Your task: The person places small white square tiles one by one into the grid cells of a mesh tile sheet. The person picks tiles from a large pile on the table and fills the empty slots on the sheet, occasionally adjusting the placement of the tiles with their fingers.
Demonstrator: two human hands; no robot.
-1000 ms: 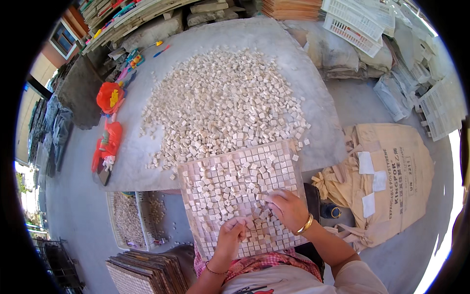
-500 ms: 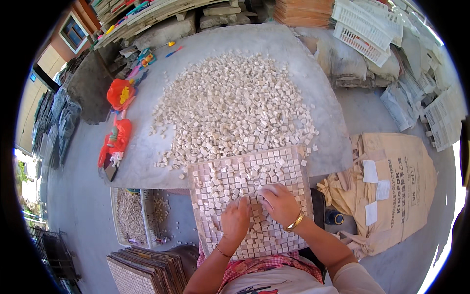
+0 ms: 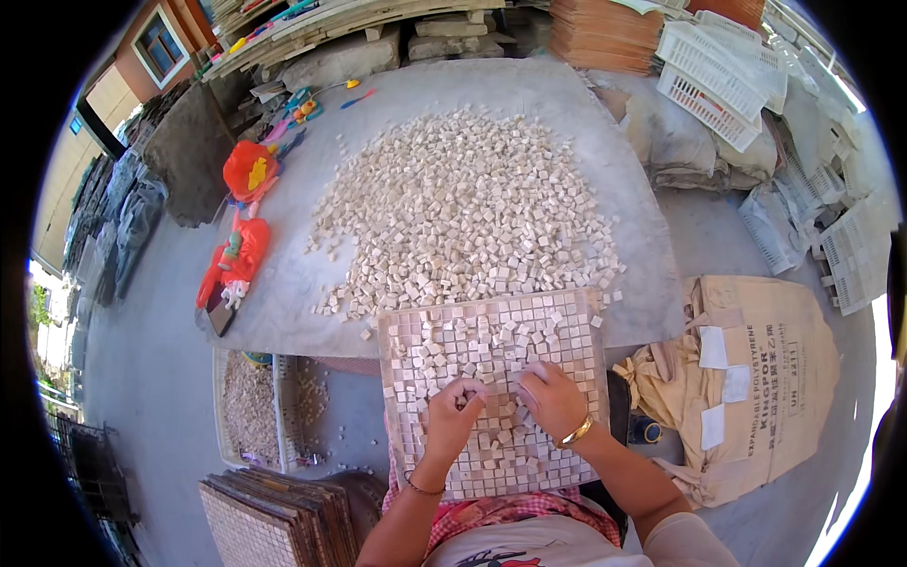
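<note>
A square grid tray [image 3: 385,342] rests at my lap against the front edge of the work table. Small whitish stone mosaic tiles [image 3: 521,304] sit in many of its pockets, and loose ones lie scattered and tilted on top. Over the tray's left middle is my left hand [image 3: 454,416], thumb and forefinger curled toward each other in a pinch. My right hand [image 3: 556,404], with a gold bangle at its wrist, bends its fingers down close to the tiles right of the middle. Whatever either hand's fingertips hold is too small or hidden to make out.
Beyond the tray, a big heap of loose tiles [image 3: 472,208] covers the grey table [image 3: 283,317]. Red plastic bags with toys [image 3: 250,246] line its left edge. Below left stand a white crate of tiles [image 3: 248,411] and stacked tile trays [image 3: 274,520]. A tan sack [image 3: 765,378] lies right.
My left hand has drawn back slightly, and its thumb and forefinger now show a gap. My right hand has shifted a little right. The whole view has moved slightly.
</note>
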